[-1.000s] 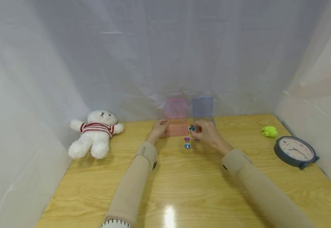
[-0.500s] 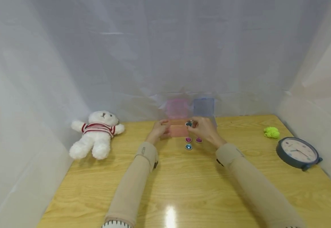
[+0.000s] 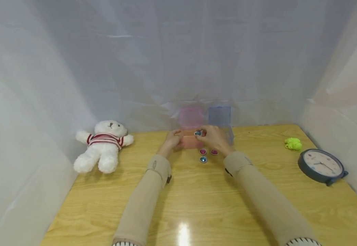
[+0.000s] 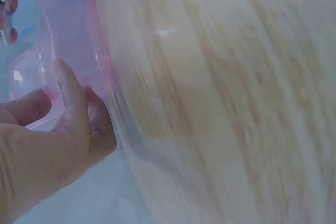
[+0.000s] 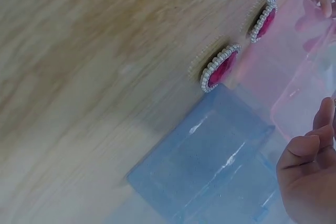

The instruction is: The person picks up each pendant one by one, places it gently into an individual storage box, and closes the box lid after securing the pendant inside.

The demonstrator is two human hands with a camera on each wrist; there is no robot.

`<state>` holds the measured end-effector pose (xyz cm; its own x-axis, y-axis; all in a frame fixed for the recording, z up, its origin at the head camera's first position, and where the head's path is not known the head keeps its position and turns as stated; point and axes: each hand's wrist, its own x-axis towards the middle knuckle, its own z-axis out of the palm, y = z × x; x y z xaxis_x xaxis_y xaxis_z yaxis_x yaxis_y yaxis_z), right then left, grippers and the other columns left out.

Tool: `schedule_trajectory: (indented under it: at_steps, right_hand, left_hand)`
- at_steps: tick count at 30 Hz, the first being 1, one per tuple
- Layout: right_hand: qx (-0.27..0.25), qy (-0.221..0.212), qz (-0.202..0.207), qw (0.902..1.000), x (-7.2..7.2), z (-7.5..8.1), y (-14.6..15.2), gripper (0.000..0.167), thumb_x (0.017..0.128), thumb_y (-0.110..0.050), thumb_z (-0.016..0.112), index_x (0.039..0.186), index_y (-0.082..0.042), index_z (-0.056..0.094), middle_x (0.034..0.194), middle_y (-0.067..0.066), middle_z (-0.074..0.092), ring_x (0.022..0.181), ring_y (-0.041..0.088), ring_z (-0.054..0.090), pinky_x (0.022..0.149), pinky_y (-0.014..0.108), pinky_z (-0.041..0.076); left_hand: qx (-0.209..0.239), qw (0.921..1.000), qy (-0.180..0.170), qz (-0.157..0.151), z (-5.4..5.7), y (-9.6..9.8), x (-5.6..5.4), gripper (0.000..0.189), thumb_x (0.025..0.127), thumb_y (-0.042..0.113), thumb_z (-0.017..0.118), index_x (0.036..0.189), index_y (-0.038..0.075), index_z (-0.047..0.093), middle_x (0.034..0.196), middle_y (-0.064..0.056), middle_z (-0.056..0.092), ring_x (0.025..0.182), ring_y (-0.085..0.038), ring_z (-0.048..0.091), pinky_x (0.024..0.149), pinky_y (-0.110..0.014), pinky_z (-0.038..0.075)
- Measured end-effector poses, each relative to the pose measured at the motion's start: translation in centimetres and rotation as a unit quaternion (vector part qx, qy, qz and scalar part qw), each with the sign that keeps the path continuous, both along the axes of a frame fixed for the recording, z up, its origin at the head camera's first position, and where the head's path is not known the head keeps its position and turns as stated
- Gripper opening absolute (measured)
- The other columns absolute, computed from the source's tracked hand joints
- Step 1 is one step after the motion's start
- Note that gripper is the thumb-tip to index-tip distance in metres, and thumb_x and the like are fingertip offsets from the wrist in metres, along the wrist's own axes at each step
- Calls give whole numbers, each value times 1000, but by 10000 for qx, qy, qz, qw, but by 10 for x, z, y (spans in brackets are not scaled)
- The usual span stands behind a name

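At the left side of the open see-through pink box [image 3: 191, 143], my left hand [image 3: 171, 140] grips its edge, with thumb and fingers at the box wall [image 4: 73, 19] in the left wrist view. My right hand [image 3: 213, 136] pinches a blue gem [image 3: 198, 133] with a silver beaded rim, over the pink box. Three more rimmed gems lie on the table in front: a pink gem [image 3: 202, 151], another pink gem [image 3: 214, 152] and a blue gem [image 3: 203, 159]. The right wrist view shows the held gem hidden beyond the right fingers.
An open see-through blue box [image 5: 199, 145] stands to the right of the pink one, partly behind my right hand. A white teddy bear [image 3: 104, 145] lies at left. A yellow-green bundle [image 3: 293, 144] and a round clock [image 3: 321, 165] are at right. White sheeting [image 3: 178, 61] surrounds the table.
My right hand has moved left with the blue gem, from in front of the blue box to over the pink box. The left hand stays at the pink box.
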<state>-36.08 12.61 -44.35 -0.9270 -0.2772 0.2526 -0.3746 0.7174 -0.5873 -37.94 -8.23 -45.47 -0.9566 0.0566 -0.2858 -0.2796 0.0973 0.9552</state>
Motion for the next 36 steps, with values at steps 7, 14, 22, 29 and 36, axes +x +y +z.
schedule_trajectory:
  at_steps: [7, 14, 22, 29, 36]
  right_hand:
    - [-13, -50, -50, 10000, -10, -5, -10, 30, 97, -30, 74, 121, -14, 76, 97, 7, 76, 85, 22, 69, 70, 32, 57]
    - [183, 36, -198, 9996, -17, -3, -15, 31, 95, -32, 73, 121, -17, 77, 98, 5, 78, 83, 20, 72, 68, 32, 58]
    - [744, 5, -388, 9965, -26, -5, -26, 31, 95, -32, 73, 121, -18, 77, 101, 4, 80, 89, 22, 74, 75, 38, 63]
    - [851, 122, -355, 9957, -31, -6, -36, 33, 95, -34, 73, 122, -16, 78, 103, 5, 82, 91, 24, 76, 78, 42, 64]
    - [1060, 169, -404, 9934, -35, -8, -43, 30, 95, -36, 75, 116, -15, 79, 106, 5, 82, 97, 28, 76, 84, 45, 63]
  left_hand:
    - [94, 9999, -48, 24, 1, -1, 1, 55, 106, -1, 49, 160, 4, 41, 97, -14, 57, 75, -18, 58, 69, -28, 64]
    - [172, 9998, -81, -1, 0, -1, -1, 57, 105, -3, 49, 160, 3, 40, 108, -18, 58, 78, -17, 59, 79, -35, 67]
    - [56, 10000, -59, 10, 1, 0, 0, 55, 107, -1, 49, 160, 5, 41, 120, -24, 59, 83, -17, 57, 89, -38, 64]
    - [183, 9998, -39, -5, 1, -1, 1, 58, 105, -4, 49, 161, 4, 39, 120, -24, 60, 78, -16, 60, 87, -38, 65]
    - [215, 9997, -76, 31, 2, -2, 5, 60, 102, -7, 50, 160, 5, 42, 117, -27, 66, 79, -17, 64, 92, -42, 65]
